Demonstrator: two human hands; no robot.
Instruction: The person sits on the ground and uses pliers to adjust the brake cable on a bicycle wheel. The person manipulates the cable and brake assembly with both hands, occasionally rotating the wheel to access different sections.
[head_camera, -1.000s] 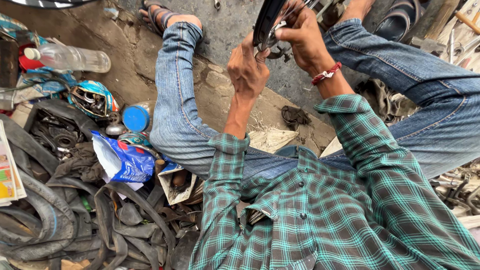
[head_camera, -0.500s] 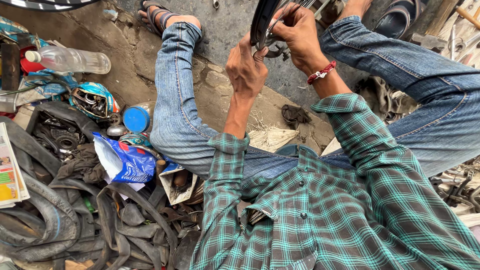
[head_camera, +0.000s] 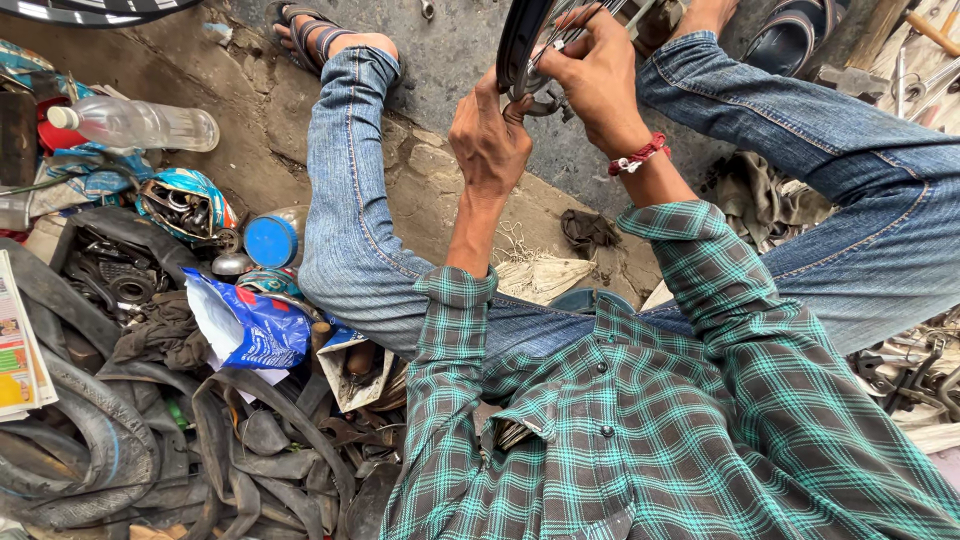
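Cracked concrete floor (head_camera: 420, 190), far centre: the left hand (head_camera: 490, 140) and right hand (head_camera: 598, 75) have risen slightly, fingers clenched on the black spoked bicycle wheel rim (head_camera: 520, 40). Worn black rubber tyres (head_camera: 100, 460) lie near left, so rim work continues.

An outdoor-looking workshop floor of cracked, dusty grey concrete (head_camera: 440, 190) in even daylight. On one side lies a heap of worn black rubber inner tubes (head_camera: 120, 450), a crumpled blue plastic bag (head_camera: 255, 330), a round blue tin lid (head_camera: 270, 240) and a clear plastic bottle (head_camera: 145, 125) on its side. A dirty white rag (head_camera: 540, 275) lies on the concrete near scattered grey metal tools (head_camera: 910, 370).
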